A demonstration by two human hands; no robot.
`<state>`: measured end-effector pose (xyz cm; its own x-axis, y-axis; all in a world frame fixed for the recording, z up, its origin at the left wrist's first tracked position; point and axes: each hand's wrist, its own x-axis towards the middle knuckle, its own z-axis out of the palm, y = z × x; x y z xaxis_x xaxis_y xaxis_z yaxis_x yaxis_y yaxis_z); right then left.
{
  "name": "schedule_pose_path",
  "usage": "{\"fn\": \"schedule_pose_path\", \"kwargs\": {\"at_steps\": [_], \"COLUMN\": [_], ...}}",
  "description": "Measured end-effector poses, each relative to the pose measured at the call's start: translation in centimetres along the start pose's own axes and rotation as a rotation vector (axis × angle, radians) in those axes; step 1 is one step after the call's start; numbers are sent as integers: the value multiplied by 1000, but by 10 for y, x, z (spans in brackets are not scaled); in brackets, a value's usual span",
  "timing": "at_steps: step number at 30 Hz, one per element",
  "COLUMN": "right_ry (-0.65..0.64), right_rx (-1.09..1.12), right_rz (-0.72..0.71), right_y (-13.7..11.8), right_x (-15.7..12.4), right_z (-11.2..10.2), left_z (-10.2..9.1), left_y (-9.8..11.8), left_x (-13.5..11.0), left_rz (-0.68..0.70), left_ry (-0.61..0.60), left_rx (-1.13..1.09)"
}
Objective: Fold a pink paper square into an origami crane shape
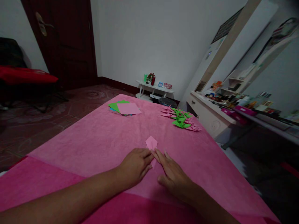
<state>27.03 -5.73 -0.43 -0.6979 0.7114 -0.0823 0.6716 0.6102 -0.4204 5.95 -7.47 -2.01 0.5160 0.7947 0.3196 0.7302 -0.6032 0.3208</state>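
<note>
The left hand [136, 163] and right hand [172, 175] lie nearly flat, fingertips pinning the near end of the pink paper [151, 142] to the table [93, 140]. It looks like a fold mid-crease, calling for firm, even pressure.

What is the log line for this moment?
left hand, right hand: pressing pink folded paper | on: pink cloth | beyond: paper stack, origami pile

I see a dim room with plain white walls [151, 37]. A dark wooden door [67, 40] stands in the far left corner. Left of the door sits a chair [9, 54] with a red cushion [25, 75]. Right of the door, against the wall, is a small white stand [155, 89] holding trinkets; farther right, a cluttered cream dresser [207, 116] and mirror [271, 74]. Below the door spreads patterned reddish floor [46, 115].
</note>
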Motion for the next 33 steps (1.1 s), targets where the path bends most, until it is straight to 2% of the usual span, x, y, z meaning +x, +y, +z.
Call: {"fn": "schedule_pose_path", "kwargs": {"at_steps": [3, 6, 10, 13, 16, 20, 22, 28, 33], "right_ry": [45, 81, 98, 327, 526, 567, 568, 553, 546], "right_rx": [-29, 19, 279, 609, 811, 774, 718, 601, 670], "right_rz": [-96, -119, -23, 41, 42, 87, 112, 134, 155], "right_y": [-2, 1, 10, 21, 36, 46, 44, 32, 35], "right_x": [25, 57, 86, 96, 99, 97, 96, 92, 95], "right_z": [-4, -13, -18, -14, -6, 0, 0, 0, 9], "left_z": [1, 1, -4, -10, -15, -16, -13, -9, -10], "left_y": [0, 1, 0, -3, -7, -17, -22, -27, -27], "left_x": [0, 0, -3, -3, 0, 5, 6, 8, 8], "left_rz": [2, 12, 44, -5, -145, -357, -403, -371, -351], "left_ry": [2, 8, 41, 91, 164, 258, 270, 264, 233], "left_rx": [6, -11, -94, -293, -470, -535, -550, -480, -475]}}
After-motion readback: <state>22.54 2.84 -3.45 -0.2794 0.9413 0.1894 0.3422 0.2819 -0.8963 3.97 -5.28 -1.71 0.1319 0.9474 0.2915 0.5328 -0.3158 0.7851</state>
